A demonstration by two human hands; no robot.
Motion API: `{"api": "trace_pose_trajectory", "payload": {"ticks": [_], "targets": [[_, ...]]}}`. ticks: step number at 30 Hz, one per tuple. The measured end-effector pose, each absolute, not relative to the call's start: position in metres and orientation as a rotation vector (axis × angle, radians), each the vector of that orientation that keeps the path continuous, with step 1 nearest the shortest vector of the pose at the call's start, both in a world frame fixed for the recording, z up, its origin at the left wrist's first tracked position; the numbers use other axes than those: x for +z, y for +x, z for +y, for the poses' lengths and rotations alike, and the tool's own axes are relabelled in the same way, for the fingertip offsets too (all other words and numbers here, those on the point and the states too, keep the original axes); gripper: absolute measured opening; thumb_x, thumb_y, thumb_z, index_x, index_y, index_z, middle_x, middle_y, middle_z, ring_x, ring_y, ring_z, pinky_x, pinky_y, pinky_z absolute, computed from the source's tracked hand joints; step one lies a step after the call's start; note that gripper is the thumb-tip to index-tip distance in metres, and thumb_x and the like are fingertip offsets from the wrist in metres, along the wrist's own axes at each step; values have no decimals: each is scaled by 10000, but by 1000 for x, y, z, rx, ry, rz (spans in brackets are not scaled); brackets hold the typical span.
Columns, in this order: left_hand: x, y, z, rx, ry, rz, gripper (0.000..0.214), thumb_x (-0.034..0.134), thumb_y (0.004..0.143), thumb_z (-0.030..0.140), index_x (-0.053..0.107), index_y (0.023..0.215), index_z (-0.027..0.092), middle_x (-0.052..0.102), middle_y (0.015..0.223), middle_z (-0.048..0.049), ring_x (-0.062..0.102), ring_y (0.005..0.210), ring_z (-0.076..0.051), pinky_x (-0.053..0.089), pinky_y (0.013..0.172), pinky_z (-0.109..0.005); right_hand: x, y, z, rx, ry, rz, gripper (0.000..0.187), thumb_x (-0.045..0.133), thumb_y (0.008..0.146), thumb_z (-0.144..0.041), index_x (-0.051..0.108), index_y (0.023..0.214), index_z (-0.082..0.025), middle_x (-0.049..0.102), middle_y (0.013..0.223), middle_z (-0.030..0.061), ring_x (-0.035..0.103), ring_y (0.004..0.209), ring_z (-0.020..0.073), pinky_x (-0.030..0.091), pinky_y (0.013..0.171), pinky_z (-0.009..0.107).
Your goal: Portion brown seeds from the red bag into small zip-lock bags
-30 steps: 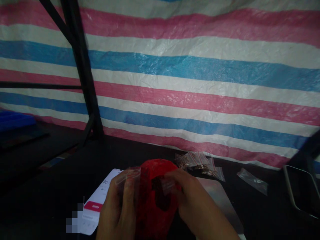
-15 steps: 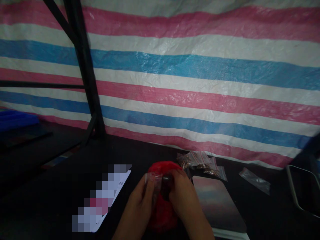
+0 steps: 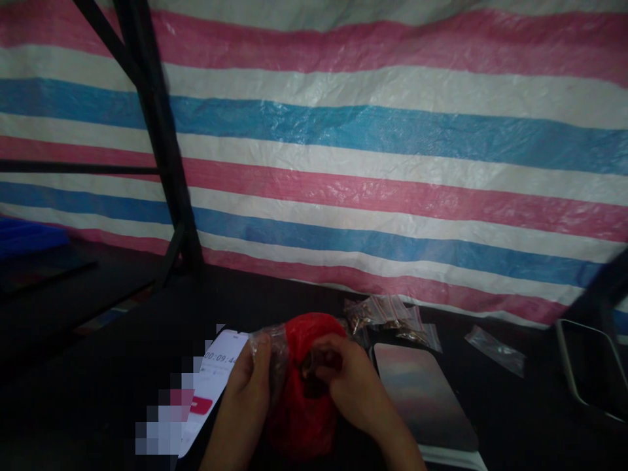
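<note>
A red plastic bag point(image 3: 309, 418) stands open at the bottom middle, with dark contents showing in its mouth. My left hand point(image 3: 250, 386) is closed on a small clear plastic bag point(image 3: 276, 353) at the left rim of the red bag. My right hand point(image 3: 348, 379) is over the red bag's mouth, fingers curled around a small dark cup-like thing point(image 3: 308, 364). The low light and my fingers hide most of its shape.
To the right lies a flat scale with a metal plate point(image 3: 426, 392). Behind it are several filled clear bags point(image 3: 387, 317); an empty-looking one point(image 3: 495, 350) lies farther right. A lit phone point(image 3: 216, 373) is at left, a dark framed device point(image 3: 591, 366) at far right.
My left hand and the clear bag have moved left, away from the right hand. My right hand has shifted slightly left and down, with the dark cup-like thing at the red bag's mouth.
</note>
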State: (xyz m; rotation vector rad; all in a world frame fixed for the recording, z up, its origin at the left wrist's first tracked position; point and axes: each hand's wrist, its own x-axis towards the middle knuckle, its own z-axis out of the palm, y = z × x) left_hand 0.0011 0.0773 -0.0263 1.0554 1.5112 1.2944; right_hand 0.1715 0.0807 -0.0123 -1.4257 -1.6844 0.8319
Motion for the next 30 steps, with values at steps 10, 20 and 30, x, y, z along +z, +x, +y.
{"api": "trace_pose_trajectory", "payload": {"ticks": [10, 20, 30], "targets": [[-40, -1, 77, 1313, 1583, 1366, 555, 592, 948, 539, 593, 1437, 278, 659, 1488, -105, 599, 1411, -327, 474, 1193, -556, 4, 195, 77, 1176, -1073, -1462, 338, 680, 807, -173, 747, 1131, -240, 799, 1145, 41, 729, 1107, 247, 522, 1024, 411], [-46, 6, 77, 1270, 1743, 1266, 509, 597, 943, 456, 654, 1424, 300, 656, 1507, -112, 557, 1451, -362, 433, 1211, -625, 28, 169, 64, 634, -1086, -1746, 531, 495, 799, 88, 791, 1057, -271, 725, 1133, 18, 695, 1081, 164, 524, 992, 299], [-36, 5, 75, 1328, 1588, 1272, 510, 592, 932, 517, 665, 1353, 238, 677, 1435, -144, 633, 1341, -345, 464, 1187, -589, 36, 167, 65, 435, -1022, -1801, 510, 473, 937, 42, 778, 1152, -305, 717, 1209, 4, 675, 1161, 136, 506, 1028, 242]]}}
